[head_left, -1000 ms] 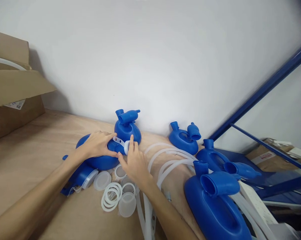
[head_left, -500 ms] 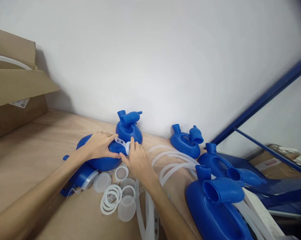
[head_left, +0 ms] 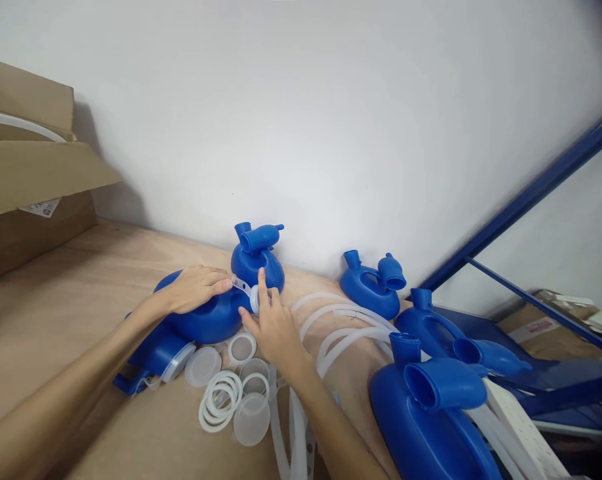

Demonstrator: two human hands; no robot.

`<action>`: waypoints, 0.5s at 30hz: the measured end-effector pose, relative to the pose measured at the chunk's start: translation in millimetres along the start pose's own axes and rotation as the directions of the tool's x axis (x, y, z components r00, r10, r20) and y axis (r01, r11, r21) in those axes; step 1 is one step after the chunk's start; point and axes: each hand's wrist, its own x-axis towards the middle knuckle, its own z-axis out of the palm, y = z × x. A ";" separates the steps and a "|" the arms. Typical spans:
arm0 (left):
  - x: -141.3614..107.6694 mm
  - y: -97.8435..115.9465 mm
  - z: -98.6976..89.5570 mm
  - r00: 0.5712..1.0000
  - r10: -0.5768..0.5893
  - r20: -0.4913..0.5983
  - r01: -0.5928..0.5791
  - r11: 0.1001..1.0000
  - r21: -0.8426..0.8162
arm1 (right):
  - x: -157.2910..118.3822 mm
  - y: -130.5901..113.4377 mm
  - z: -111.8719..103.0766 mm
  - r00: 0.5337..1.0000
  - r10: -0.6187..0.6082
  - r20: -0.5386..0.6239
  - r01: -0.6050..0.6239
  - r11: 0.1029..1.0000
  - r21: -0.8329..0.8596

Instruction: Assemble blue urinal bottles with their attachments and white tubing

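A blue bottle [head_left: 211, 323] lies on its side, its neck pointing right. On the neck's mouth sits a whitish cap [head_left: 254, 299], whose perforated strap [head_left: 241, 285] extends up and left. My left hand [head_left: 197, 288] rests over the bottle, fingers stretched toward the strap, thumb near its end. My right hand [head_left: 273, 323] is at the cap, index finger extended against it and thumb apart below. Near my left forearm lies a wide blue part [head_left: 161, 350] with a translucent lid [head_left: 179, 361]. White rings [head_left: 221, 402] and clear discs [head_left: 252, 419] lie in front of the bottle.
Another blue bottle [head_left: 257, 265] stands by the wall behind my hands. Several more, including a large one [head_left: 431, 427], are at the right. Translucent tubes [head_left: 331, 309] curve beside my right forearm. An open cardboard box [head_left: 35, 227] is at the left, a blue metal frame [head_left: 521, 200] at the right.
My left thumb has lifted from the bottle's neck toward the strap. My right hand's fingers have spread, with the index finger straighter and the thumb off the neck.
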 end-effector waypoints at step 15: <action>0.6 -4.9 -9.5 0.990 0.100 0.100 -0.094 0.994 -0.062 | 1.1 6.2 4.7 0.979 -0.169 -0.117 0.161 0.984 -0.077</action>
